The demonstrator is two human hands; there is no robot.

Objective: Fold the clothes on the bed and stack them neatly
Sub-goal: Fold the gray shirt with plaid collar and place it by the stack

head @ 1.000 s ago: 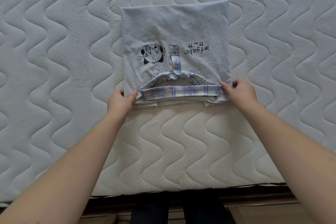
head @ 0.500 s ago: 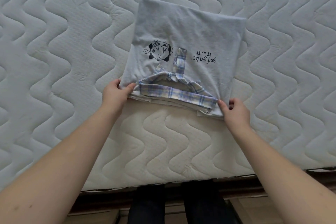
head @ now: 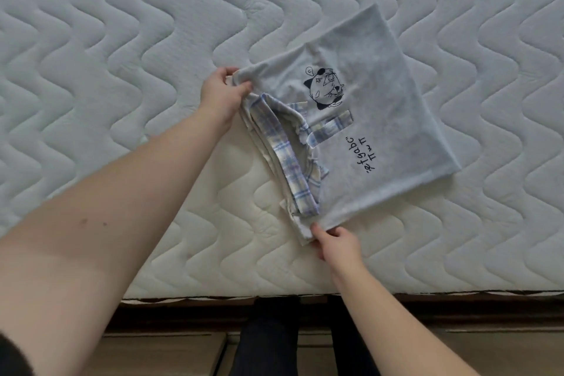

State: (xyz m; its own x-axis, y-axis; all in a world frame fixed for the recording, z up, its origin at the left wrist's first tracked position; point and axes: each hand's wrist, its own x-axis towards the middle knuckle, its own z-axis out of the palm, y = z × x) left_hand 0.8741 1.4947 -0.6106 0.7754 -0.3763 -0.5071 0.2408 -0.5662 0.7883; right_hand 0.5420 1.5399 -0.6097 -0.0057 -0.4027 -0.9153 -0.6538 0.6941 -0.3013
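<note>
A folded light-grey T-shirt (head: 381, 119) with a plaid collar (head: 283, 156), a cartoon cat print and black lettering lies flat on the quilted mattress (head: 122, 55), turned at an angle. My left hand (head: 222, 91) grips its upper-left corner by the collar end. My right hand (head: 332, 241) pinches the lower corner near the mattress's front edge. A paler folded layer shows under the shirt's collar edge.
The white wavy-quilted mattress spreads on all sides of the shirt. Its front edge (head: 274, 294) runs across the bottom, with a dark wooden bed frame (head: 183, 317) and my dark trouser legs (head: 268, 342) below.
Both hands have turned the folded shirt clockwise by roughly a quarter turn and shifted it right. The left hand rose, the right hand dropped toward the bed's edge.
</note>
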